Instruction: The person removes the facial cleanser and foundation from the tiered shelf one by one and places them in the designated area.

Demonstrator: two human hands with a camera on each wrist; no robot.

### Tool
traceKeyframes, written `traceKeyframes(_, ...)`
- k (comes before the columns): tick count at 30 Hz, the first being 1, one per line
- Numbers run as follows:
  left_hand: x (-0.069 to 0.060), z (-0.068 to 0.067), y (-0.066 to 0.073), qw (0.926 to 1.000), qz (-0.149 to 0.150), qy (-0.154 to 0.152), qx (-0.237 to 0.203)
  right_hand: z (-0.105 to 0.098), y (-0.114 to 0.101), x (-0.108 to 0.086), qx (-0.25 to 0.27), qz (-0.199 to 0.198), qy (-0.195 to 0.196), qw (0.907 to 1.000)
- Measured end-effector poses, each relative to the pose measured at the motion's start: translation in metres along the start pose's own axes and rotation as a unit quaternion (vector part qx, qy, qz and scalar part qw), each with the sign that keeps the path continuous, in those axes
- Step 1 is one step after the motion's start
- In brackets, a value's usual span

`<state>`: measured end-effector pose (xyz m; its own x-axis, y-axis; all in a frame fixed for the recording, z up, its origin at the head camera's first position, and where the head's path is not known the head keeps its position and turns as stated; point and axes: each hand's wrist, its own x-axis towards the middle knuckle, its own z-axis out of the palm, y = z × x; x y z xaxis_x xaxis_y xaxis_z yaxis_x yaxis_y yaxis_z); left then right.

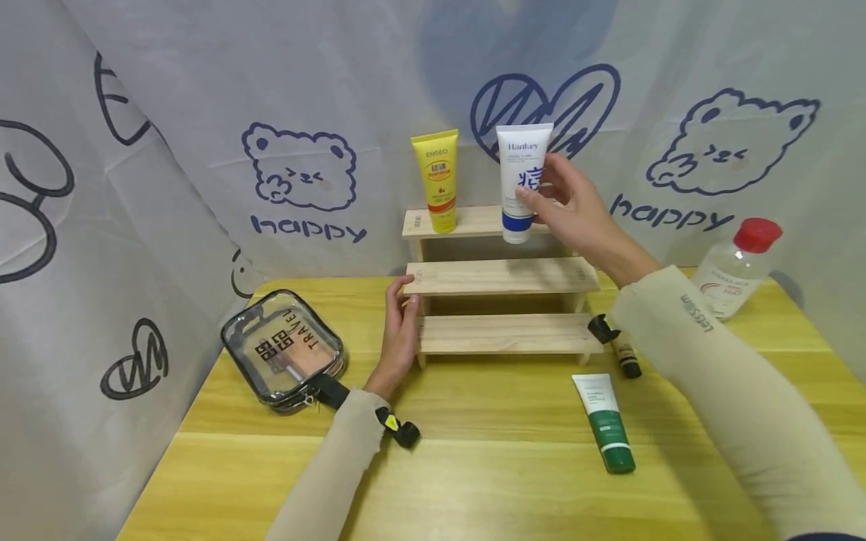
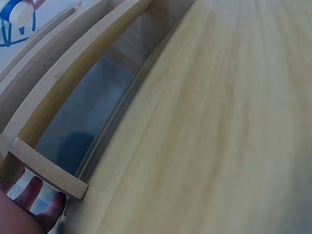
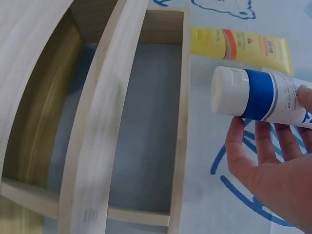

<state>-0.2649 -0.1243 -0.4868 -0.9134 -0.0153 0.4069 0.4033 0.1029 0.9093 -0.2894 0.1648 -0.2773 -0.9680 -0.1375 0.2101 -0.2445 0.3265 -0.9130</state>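
My right hand [image 1: 575, 207] holds a white tube with a blue band [image 1: 524, 176] upright, cap down, between thumb and fingers. In the right wrist view the tube's white cap [image 3: 229, 91] hangs over the edge of the wooden three-step rack [image 1: 501, 276], apart from it. On the rack's top step, at its left end, a yellow tube [image 1: 438, 180] stands cap down. My left hand [image 1: 399, 334] rests against the rack's left side; in the left wrist view its fingers [image 2: 30, 192] lie beside the side strip.
A clear zip pouch [image 1: 280, 349] lies at the left. A green and white tube [image 1: 605, 424] lies in front of the rack at the right, near a small black-capped item [image 1: 629, 361] partly hidden by the sleeve. A red-capped clear bottle [image 1: 734, 270] stands at the far right.
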Motion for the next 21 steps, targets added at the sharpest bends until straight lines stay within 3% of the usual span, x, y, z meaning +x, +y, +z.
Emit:
traceKeyframes(13,0.0,0.002,0.012,0.9995,-0.03,-0.005,-0.009,-0.019,0.007,-0.048,-0.057,-0.022,-0.009,0.9981)
traceKeyframes(16,0.0,0.001,0.008,0.9997,-0.022,-0.004,-0.014,-0.024,0.014,-0.06,-0.067,-0.014,-0.009,0.9976)
traceKeyframes(21,0.003,-0.001,-0.017,1.0,0.006,0.0,-0.005,-0.031,0.029,-0.076,-0.082,-0.008,-0.012,0.9965)
